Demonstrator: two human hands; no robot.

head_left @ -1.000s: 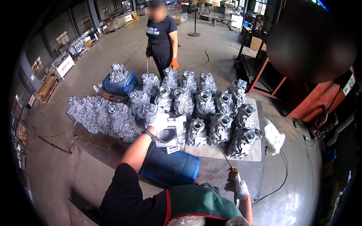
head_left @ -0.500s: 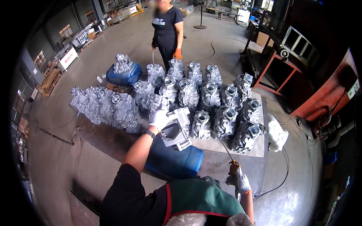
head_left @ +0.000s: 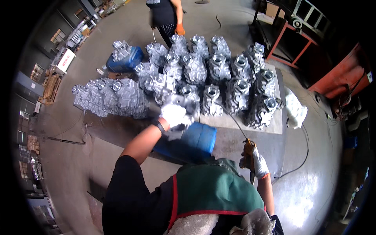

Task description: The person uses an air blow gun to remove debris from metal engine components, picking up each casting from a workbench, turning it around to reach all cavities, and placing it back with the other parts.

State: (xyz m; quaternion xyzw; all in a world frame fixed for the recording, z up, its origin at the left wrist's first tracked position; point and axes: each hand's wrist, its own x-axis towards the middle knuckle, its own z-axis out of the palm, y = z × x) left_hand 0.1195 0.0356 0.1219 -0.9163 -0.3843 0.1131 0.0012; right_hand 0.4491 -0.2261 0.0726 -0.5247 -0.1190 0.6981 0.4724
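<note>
My left hand [head_left: 173, 114], in a white glove, is closed on a silver cast-metal housing [head_left: 188, 104] above a blue plastic drum [head_left: 199, 141]. Hand and housing are smeared by motion, and the glove covers part of the casting. Lower right, my right hand [head_left: 259, 164], gloved in white and orange, grips an air blow gun [head_left: 248, 147]. Its long thin nozzle points up and left toward the castings. Rows of similar housings [head_left: 219, 67] stand on the table [head_left: 266, 147] beyond my hands, with more packed together on the left [head_left: 129, 98].
A second blue drum [head_left: 135, 58] at the far left bears one housing. Behind the rows stands a person [head_left: 166, 17] with an orange glove. An orange-red metal frame [head_left: 288, 58] and a white sack [head_left: 294, 107] are on the right. A dark hose [head_left: 303, 156] curves across the floor.
The housing in my left hand has turned, and its large square opening no longer shows. My view has tilted down, so the scene sits higher. The blow gun stays in my right hand.
</note>
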